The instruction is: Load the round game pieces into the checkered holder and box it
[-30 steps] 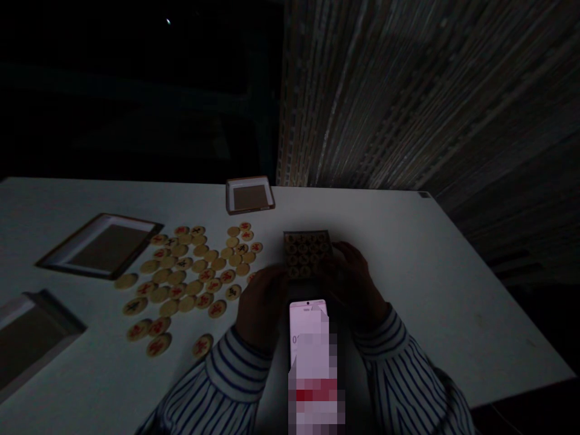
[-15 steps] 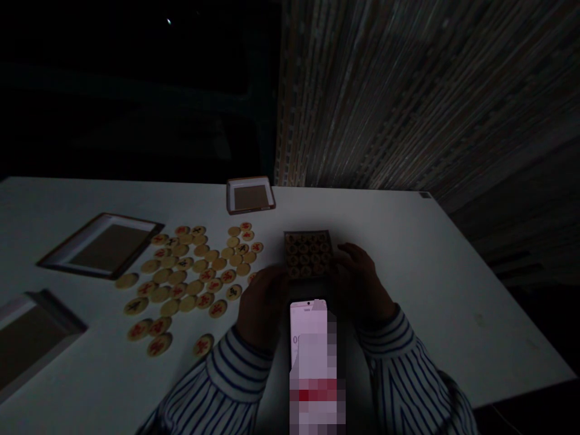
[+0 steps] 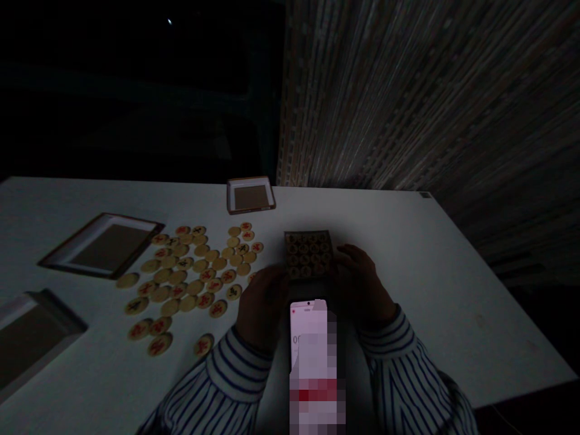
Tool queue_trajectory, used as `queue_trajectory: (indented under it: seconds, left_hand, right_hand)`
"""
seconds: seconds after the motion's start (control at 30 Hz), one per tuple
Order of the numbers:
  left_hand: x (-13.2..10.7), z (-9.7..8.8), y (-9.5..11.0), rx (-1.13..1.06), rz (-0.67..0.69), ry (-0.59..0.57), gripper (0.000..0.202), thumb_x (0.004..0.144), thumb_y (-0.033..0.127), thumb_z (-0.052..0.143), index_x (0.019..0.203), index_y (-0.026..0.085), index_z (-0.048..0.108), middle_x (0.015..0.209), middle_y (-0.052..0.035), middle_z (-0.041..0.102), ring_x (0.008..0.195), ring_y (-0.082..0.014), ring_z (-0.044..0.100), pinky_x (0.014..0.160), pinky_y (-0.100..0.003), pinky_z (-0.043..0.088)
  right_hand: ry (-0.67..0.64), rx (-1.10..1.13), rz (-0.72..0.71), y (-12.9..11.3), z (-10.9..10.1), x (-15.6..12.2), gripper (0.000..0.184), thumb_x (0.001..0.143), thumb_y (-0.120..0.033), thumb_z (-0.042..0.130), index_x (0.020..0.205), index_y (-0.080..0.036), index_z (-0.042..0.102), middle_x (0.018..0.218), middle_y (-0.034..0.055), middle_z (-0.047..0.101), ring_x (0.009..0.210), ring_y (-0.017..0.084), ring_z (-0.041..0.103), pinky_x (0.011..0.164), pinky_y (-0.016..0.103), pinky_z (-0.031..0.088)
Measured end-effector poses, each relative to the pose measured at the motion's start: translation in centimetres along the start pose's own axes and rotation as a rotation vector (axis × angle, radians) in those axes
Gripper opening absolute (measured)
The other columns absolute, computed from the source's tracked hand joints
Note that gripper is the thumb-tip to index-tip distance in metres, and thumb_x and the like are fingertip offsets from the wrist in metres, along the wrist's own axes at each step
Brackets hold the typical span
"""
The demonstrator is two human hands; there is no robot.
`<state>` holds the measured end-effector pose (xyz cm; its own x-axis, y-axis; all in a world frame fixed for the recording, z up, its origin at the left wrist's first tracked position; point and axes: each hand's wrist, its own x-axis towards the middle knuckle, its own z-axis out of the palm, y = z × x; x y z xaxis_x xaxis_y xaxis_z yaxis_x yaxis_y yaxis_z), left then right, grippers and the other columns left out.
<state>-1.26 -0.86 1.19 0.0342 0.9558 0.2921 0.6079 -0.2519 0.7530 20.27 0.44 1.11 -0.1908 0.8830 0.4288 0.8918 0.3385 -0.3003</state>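
Note:
A small square box full of Chinese chess pieces in rows lies in front of me. My left hand is curled against its near left corner, fingers dark in shadow. At the near right corner my right hand grips the side, its thumb close to the pieces and one finger along the edge. Between my wrists lies a lit phone, its screen partly blurred out. Left of my left hand, many loose round Chinese chess pieces spread over the white table, some showing red or black characters, others blank side up.
A shallow tray stands near the back edge of the white table. Another open tray lies to the left, and a third box or lid sits at the near left. Behind the table hangs a string curtain. The room is dark.
Nearly nothing differs. Both hands, the box and the loose pieces stay in place; a small red mark now shows near the top of the phone screen.

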Motion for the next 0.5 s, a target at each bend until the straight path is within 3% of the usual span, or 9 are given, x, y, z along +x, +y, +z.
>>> queue_trajectory:
  seconds: [0.27,0.37,0.5]
  left_hand:
    - [0.1,0.0,-0.2,0.023,0.027,-0.006,0.026,0.08,0.031,0.044,0.094,0.016,0.061,0.093,-0.0077,0.065,0.088,-0.0195,0.06,0.078,-0.034,0.05]
    - [0.1,-0.1,-0.2,0.015,0.022,0.003,0.026,0.08,0.031,0.045,0.093,0.017,0.061,0.093,-0.0075,0.065,0.088,-0.0193,0.06,0.077,-0.033,0.05]
    - [0.1,-0.2,0.0,0.008,0.031,0.013,0.025,0.08,0.031,0.045,0.092,0.016,0.061,0.093,-0.0076,0.065,0.087,-0.0189,0.06,0.076,-0.033,0.05]
  right_hand:
    - [0.025,0.034,-0.002,0.0,-0.4,0.1,0.023,0.075,-0.03,0.058,0.096,-0.021,0.06,0.111,0.0097,0.058,0.11,0.025,0.047,0.09,0.046,0.04]
    - [0.122,0.146,0.036,0.2,-1.1,0.2,0.02,0.076,-0.029,0.057,0.094,-0.021,0.06,0.109,0.0095,0.059,0.106,0.023,0.05,0.089,0.044,0.042]
    - [0.281,0.271,0.2,0.2,-1.8,0.3,0.016,0.081,-0.026,0.05,0.093,-0.019,0.059,0.094,0.0075,0.063,0.09,0.019,0.058,0.08,0.037,0.047]
